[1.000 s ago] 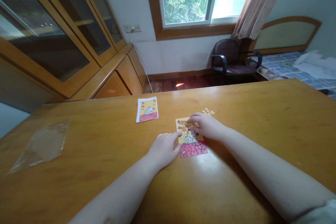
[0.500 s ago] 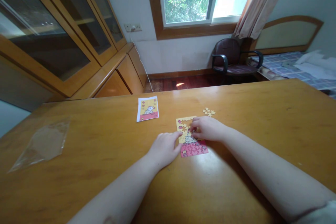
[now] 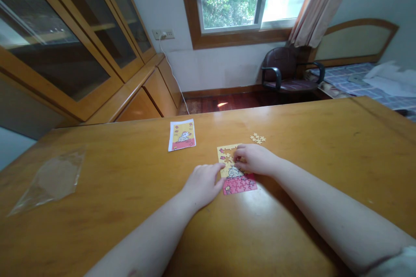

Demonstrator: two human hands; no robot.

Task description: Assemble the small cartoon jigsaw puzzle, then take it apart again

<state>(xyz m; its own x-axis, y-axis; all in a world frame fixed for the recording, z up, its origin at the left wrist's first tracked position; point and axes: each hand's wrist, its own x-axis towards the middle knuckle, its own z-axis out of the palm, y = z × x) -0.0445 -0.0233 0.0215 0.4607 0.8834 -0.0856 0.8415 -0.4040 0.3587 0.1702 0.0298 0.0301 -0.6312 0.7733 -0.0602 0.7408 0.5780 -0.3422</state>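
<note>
A partly assembled jigsaw puzzle [image 3: 240, 186] lies flat on the table, pink along its near edge and yellow higher up, with a white animal in the middle. Gaps show in its upper part. My left hand [image 3: 200, 185] rests at the puzzle's left edge, thumb and forefinger apart. Over the upper right part, my right hand [image 3: 256, 159] is curled with its fingertips down at a gap, closed on a puzzle piece that the fingers mostly hide. Several loose yellow puzzle pieces [image 3: 258, 139] lie beyond the right hand.
A printed picture card [image 3: 183, 135] of the same design lies to the left, beyond my left hand. A clear plastic bag [image 3: 52, 179] is spread at the far left of the wooden table [image 3: 123, 181]. Past the table stand a dark office chair [image 3: 282, 69] and a bed [image 3: 351, 78].
My right fingers have shifted very slightly to the left over the puzzle. The left hand stays at the puzzle's edge, and the view has moved a little.
</note>
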